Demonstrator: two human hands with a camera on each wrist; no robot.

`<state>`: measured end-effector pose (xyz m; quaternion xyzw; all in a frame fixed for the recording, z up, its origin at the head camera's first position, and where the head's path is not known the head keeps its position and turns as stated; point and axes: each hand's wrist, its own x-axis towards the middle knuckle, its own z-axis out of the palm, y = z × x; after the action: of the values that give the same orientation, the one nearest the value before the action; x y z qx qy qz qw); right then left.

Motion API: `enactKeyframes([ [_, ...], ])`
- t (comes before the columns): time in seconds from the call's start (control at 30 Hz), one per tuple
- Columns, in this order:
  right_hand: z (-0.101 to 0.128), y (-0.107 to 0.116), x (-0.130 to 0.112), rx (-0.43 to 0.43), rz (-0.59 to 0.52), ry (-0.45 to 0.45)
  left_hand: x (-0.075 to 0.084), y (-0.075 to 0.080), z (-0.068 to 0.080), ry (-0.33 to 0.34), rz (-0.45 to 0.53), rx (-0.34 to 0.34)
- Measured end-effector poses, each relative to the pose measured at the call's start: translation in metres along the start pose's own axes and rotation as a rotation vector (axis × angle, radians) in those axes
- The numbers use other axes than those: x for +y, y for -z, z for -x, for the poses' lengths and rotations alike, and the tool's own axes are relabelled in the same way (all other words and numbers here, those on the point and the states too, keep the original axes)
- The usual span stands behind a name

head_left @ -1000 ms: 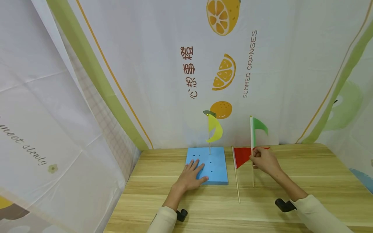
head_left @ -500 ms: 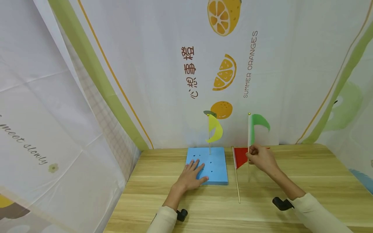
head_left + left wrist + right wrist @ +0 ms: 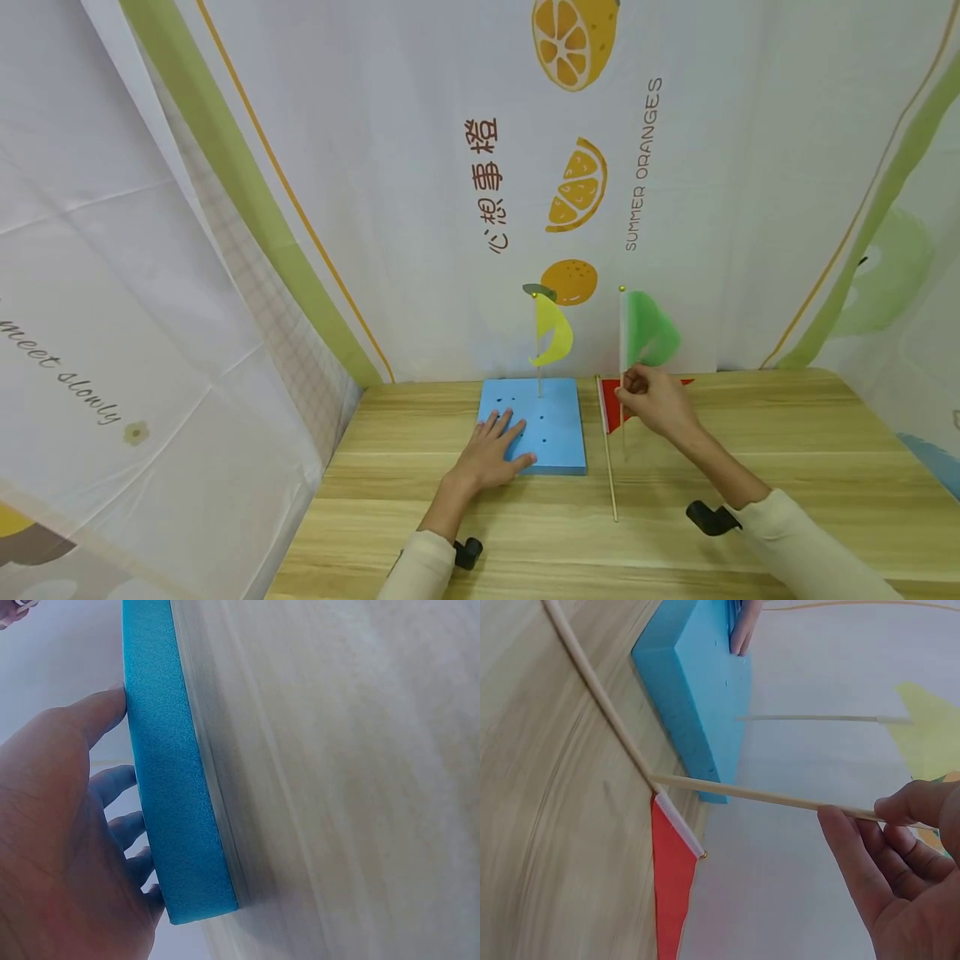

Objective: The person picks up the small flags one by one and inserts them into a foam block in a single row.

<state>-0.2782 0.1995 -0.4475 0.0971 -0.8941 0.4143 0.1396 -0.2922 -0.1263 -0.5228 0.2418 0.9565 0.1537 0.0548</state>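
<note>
1 wooden table (image 3: pixel 750 467). 1 blue foam block (image 3: pixel 551 425), soft: your left hand (image 3: pixel 491 454) lies spread flat on it. 1 green flag (image 3: pixel 648 333), light, thin-sticked, held upright beside the block: your right hand (image 3: pixel 656 404) pinches it mid-stick; grip there gently.

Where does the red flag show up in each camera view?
Head: red flag lies on the table, centre-right, beside the blue foam block.
Left wrist: not in it.
Right wrist: lower middle, stick running to the upper left.
Shared landmark: the blue foam block.
</note>
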Motion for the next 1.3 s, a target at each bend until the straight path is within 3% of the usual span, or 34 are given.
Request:
enactKeyframes([
  [0.23,-0.006,-0.007,-0.010,0.000,0.007,0.009,-0.001,-0.001,0.000,0.003,-0.002,-0.006],
  [0.83,-0.017,-0.020,-0.034,-0.038,-0.153,0.038,-0.001,-0.001,0.000,0.000,0.000,0.007],
  [1.3,-0.024,-0.035,-0.050,-0.035,-0.139,0.077,0.000,0.001,-0.001,0.001,0.003,0.003],
])
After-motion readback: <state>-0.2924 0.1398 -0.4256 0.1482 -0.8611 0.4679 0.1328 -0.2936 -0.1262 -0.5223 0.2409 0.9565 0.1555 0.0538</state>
